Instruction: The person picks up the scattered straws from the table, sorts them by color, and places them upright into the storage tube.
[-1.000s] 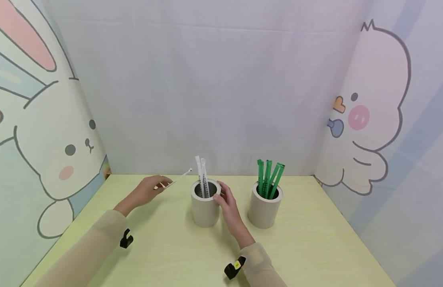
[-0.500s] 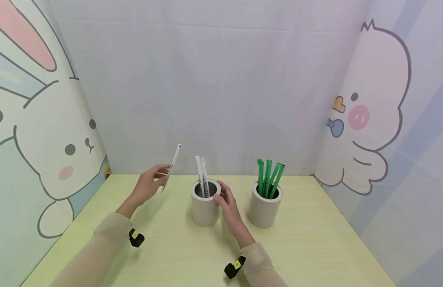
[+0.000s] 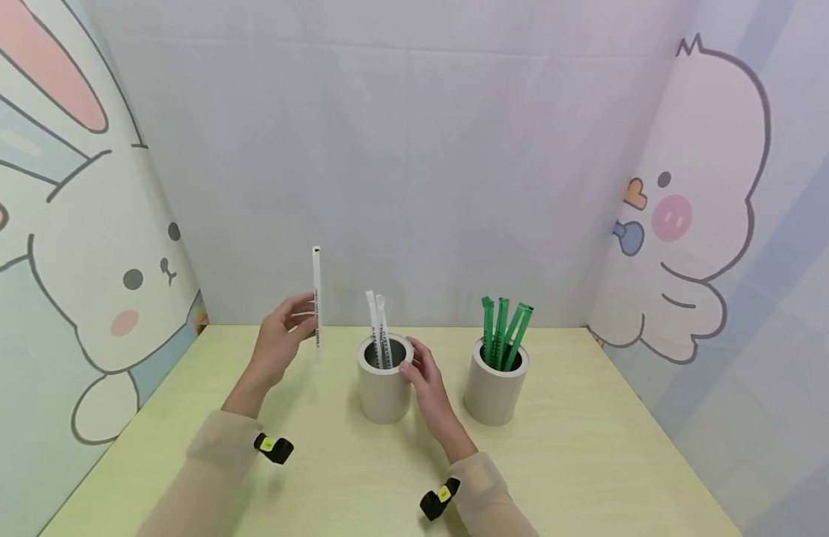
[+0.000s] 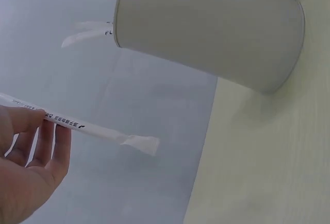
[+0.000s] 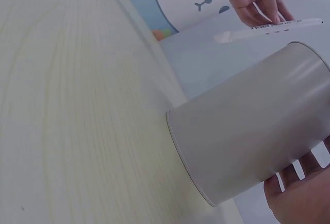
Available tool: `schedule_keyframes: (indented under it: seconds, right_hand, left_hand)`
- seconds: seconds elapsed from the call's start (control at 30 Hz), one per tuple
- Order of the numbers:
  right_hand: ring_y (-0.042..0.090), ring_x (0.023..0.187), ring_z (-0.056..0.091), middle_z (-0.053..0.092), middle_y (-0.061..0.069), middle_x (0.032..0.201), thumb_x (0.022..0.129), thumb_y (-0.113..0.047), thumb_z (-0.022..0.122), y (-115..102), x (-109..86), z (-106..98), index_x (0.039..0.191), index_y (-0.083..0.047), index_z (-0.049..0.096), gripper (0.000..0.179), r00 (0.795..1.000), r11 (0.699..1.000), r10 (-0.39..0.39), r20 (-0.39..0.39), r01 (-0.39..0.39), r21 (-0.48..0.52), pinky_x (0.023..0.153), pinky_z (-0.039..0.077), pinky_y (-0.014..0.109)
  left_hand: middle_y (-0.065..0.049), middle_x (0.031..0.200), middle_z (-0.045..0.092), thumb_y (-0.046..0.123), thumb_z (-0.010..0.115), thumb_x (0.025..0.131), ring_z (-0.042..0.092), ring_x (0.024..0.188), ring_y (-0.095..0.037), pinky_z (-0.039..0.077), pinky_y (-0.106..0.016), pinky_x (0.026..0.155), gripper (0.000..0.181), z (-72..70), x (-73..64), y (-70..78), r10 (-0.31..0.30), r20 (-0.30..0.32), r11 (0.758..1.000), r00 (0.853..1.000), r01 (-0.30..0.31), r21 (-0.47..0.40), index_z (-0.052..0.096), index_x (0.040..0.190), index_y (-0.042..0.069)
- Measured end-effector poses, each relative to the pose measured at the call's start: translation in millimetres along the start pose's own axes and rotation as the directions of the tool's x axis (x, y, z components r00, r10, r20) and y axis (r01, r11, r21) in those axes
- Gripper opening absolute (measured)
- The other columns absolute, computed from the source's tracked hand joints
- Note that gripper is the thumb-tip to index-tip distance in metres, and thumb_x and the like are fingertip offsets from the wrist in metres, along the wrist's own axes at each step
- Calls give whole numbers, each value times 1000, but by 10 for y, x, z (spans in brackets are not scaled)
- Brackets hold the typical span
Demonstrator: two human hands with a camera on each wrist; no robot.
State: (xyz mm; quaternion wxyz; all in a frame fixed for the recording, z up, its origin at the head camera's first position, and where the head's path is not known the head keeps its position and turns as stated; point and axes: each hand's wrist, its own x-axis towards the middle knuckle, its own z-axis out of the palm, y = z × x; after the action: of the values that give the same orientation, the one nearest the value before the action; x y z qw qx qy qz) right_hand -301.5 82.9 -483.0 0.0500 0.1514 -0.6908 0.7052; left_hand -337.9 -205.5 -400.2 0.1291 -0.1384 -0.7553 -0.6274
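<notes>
In the head view my left hand (image 3: 276, 344) pinches a white paper-wrapped straw (image 3: 316, 287) between thumb and fingers. The straw stands nearly upright above the table, left of a grey cylindrical holder (image 3: 383, 395) and apart from it. Dark print runs along the wrapper (image 4: 98, 130) in the left wrist view. White wrapped straws (image 3: 379, 321) lean inside the holder. My right hand (image 3: 430, 391) grips this holder from the right, thumb at the rim and fingers against its side (image 5: 299, 177). The fingers' far ends are partly hidden behind the holder.
A second grey holder (image 3: 495, 399) with several green wrapped straws (image 3: 503, 332) stands to the right of my right hand. Both holders rest on a pale wood-grain table (image 3: 575, 447). A grey fabric backdrop (image 3: 414, 171) rises behind, with cartoon-printed side walls.
My left hand has risen and turned, swinging the straw from a low slant to nearly upright. My right hand stays on the holder.
</notes>
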Motion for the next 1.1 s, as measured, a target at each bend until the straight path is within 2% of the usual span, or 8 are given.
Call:
schedule_keyframes:
  seconds: [0.07,0.17,0.23,0.4,0.6,0.8,0.93,1.1]
  right_hand:
    - [40,151,41,42,17,164,111,-27,53,5,2,0,164,-14,36,57,1000,1000,5,0,-5,3,124,33,59]
    - [40,151,40,42,17,165,111,-28,53,6,0,1,164,-14,36,58,1000,1000,7,3,-7,0,125,32,60]
    - [40,151,40,42,17,165,111,-28,53,6,-4,1,164,-14,35,58,1000,1000,8,5,-8,-2,125,33,60]
    - [40,151,40,42,18,165,111,-28,53,8,-3,-1,164,-14,36,58,1000,1000,4,5,-4,-8,125,33,60]
    - [40,151,41,42,18,164,111,-27,53,6,3,0,164,-13,37,57,1000,1000,-4,2,4,1,125,33,60]
    - [39,150,42,43,17,163,110,-27,54,15,2,1,164,-14,37,57,1000,1000,2,2,-2,1,124,33,59]
    - [39,150,42,43,17,163,111,-26,53,20,10,1,164,-13,36,57,1000,1000,-4,3,4,0,124,34,58]
    - [40,150,42,43,19,163,110,-25,53,17,12,-1,163,-14,37,56,1000,1000,-6,0,6,-2,124,34,57]
  left_hand:
    - [-17,141,58,1,62,106,64,118,-17,61,-26,94,49,41,-12,40,8,-13,999,1000,-9,-42,51,153,3]
    - [-11,136,59,1,62,106,65,114,-12,61,-27,94,49,102,-23,104,31,-32,994,999,-34,-100,49,154,0]
    - [-10,134,58,0,62,106,65,114,-12,61,-27,94,49,145,-30,152,45,-51,989,998,-52,-142,49,153,0]
    - [-15,135,56,-2,63,105,65,116,-17,62,-31,96,51,258,-62,282,73,-93,967,993,-94,-239,49,153,3]
    - [-6,132,58,-1,63,105,64,121,-20,61,-32,98,53,385,-89,381,71,-131,945,989,-109,-308,47,155,6]
    - [-15,135,56,-1,64,104,64,122,-23,61,-31,98,53,471,-89,436,85,-162,924,983,-139,-356,48,154,9]
    - [-21,138,53,-2,64,104,64,121,-24,61,-31,98,53,516,-110,482,95,-179,925,979,-153,-347,50,154,9]
    - [-23,137,54,-4,64,103,64,119,-25,62,-32,95,52,584,-134,491,98,-183,921,978,-159,-355,50,152,8]
